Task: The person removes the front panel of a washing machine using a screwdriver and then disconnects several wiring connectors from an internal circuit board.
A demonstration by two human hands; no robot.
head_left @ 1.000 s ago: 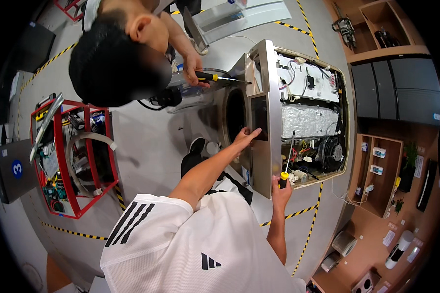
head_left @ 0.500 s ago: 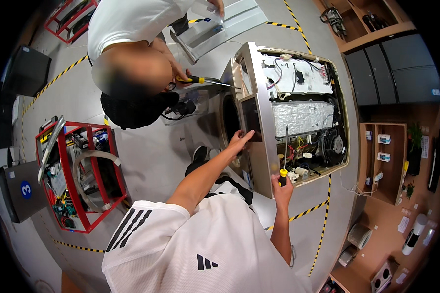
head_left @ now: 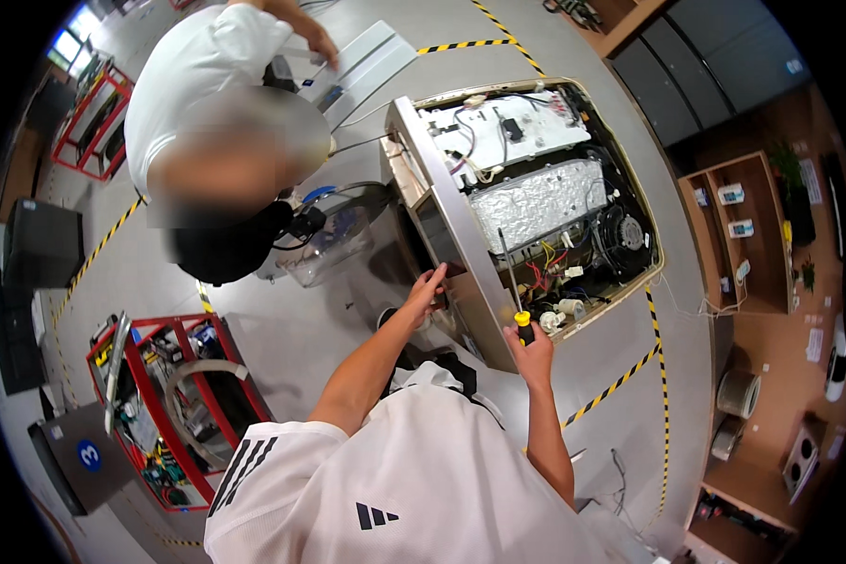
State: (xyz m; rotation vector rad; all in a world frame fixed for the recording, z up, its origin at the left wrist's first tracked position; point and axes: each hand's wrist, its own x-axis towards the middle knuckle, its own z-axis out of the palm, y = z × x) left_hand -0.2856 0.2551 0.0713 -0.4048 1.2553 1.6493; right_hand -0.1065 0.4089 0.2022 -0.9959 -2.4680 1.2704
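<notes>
While your right hand (head_left: pixel 534 352) grips the yellow-and-black-handled screwdriver (head_left: pixel 515 299) at centre frame, its long steel shaft points up into the opened grey metal appliance (head_left: pixel 536 202); your left hand (head_left: pixel 427 289) rests open-fingered on its front panel, just left

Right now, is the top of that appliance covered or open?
Open. The appliance has no cover on top: its circuit board, foil-wrapped block, coloured wires and fan are all exposed.
</notes>
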